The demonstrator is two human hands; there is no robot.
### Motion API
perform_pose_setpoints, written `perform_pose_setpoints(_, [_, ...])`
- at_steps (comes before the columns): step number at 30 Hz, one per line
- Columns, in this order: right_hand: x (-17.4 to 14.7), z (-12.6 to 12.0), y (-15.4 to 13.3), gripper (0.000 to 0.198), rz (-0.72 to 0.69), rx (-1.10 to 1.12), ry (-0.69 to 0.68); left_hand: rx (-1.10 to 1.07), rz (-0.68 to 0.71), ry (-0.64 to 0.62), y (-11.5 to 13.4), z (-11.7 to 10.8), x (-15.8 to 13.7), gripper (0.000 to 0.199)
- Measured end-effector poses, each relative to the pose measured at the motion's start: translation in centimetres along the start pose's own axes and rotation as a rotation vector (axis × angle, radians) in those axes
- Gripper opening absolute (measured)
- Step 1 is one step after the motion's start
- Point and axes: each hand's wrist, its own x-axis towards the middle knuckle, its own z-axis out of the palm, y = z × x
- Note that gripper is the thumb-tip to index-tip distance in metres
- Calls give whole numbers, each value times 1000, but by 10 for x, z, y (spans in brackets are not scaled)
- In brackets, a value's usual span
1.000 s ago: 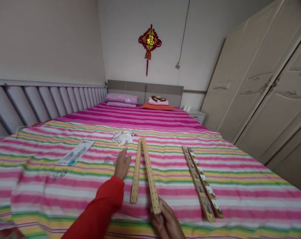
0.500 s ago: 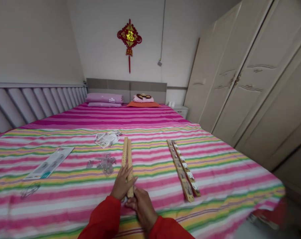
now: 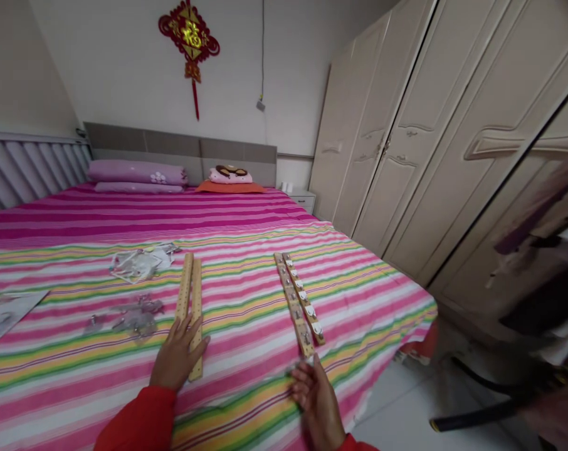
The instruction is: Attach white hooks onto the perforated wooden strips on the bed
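Note:
My left hand (image 3: 178,354) lies flat with its fingers spread over the lower part of two bare wooden strips with small holes, a left strip (image 3: 184,288) and a right strip (image 3: 196,300). Over to the right, my right hand (image 3: 318,398) is curled with thumb and fingers close together, just below the near end of a wooden strip with metal fittings (image 3: 294,307). Something small and shiny seems to be at its fingertips, too blurred to name. Alongside that strip lies another strip bearing white hooks (image 3: 306,304).
Small clear plastic bags (image 3: 138,316) and a heap of white packaging (image 3: 143,263) lie left of the bare strips. A flat packet (image 3: 11,310) is at the left edge. Beyond the striped bedspread's right side stands a wardrobe (image 3: 406,156).
The view has turned right. My right hand has left the near end of the bare strips and moved right to the fitted strips. My left hand stays on the bare strips.

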Motion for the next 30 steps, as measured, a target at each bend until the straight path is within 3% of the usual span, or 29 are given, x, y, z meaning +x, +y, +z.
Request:
perform_pose_setpoints(3, [12, -6, -18, 38, 17, 89, -48, 24, 4, -2, 0, 0, 0, 55])
perform_pose_setpoints(8, [36, -6, -22, 13, 158, 276, -197, 25, -23, -46, 1, -4, -1, 55])
perform_pose_setpoints(12, [40, -13, -21, 10, 239, 366, -353, 7, -24, -38, 4, -6, -1, 55])
perform_pose_setpoints(17, [24, -6, -14, 15, 296, 285, -473, -109, -79, -72, 5, -9, 1, 57])
perform_pose_setpoints(21, [10, 18, -1, 18, 280, 232, -518, -280, -184, 4, 20, -20, -5, 54])
perform_pose_setpoints(24, [2, 44, 8, 25, 265, 174, -561, -477, -194, 115, 48, -31, -17, 54])
perform_pose_setpoints(27, [-5, 75, 20, 28, 252, 75, -630, -756, -239, 82, 81, -36, -31, 58])
perform_pose_setpoints(30, [-12, 108, 36, 25, 216, -26, -707, -1046, -324, 72, 105, -37, -37, 78])
